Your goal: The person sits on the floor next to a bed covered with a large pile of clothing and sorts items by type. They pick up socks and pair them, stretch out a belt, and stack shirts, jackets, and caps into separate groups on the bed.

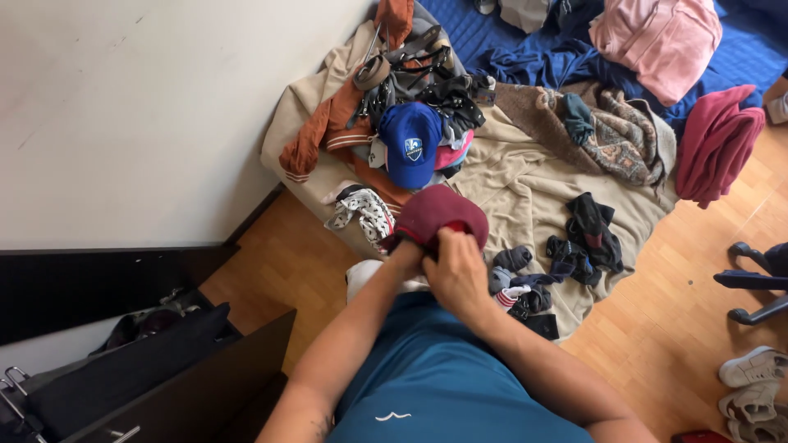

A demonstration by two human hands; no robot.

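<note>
maroon cap (439, 215) at frame centre, I'm gripping it | left hand (405, 256) fingers tucking under its edge, right hand (456, 275) fingers curling closed on it | blue cap (410, 141) sitting just above | dark socks (579, 238) lying right on beige blanket (509, 193)

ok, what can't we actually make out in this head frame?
- Maroon cap: near edge hidden by both hands in the head view; left hand and right hand overlap, so the fingers' grip is unclear.
- White sneakers: cut off by the right edge.
- Dark drawer contents: in shadow, cut off by the bottom-left corner.
- Blue cap emblem: too small to make out.
</note>
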